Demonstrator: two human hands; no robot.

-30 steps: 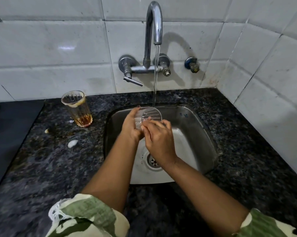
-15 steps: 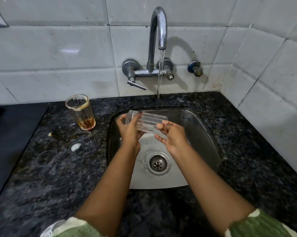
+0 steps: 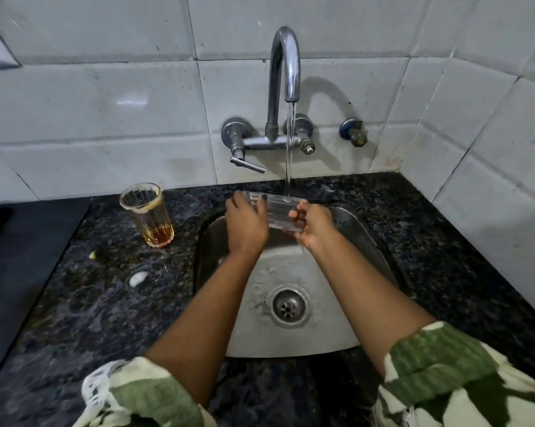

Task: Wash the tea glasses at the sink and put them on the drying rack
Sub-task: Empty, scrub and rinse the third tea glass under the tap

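A clear ribbed tea glass (image 3: 280,209) lies on its side over the steel sink (image 3: 364,229), under the running stream from the tap (image 3: 286,75). My left hand (image 3: 244,224) grips its left end, fingers wrapped over it. My right hand (image 3: 314,226) holds its right end from below, with the fingers curled round it. A second tea glass (image 3: 147,214) stands upright on the counter left of the sink, with a little brown tea at the bottom and a stained rim.
The black speckled granite counter (image 3: 84,303) is wet, with a dab of foam (image 3: 138,278) and a small scrap (image 3: 93,254) left of the sink. White tiled walls close the back and right. A dark stovetop edge (image 3: 16,263) lies at far left.
The glass has been turned from mouth-up to lying sideways and lifted towards the stream. My right hand has shifted from the rim to the glass's right end.
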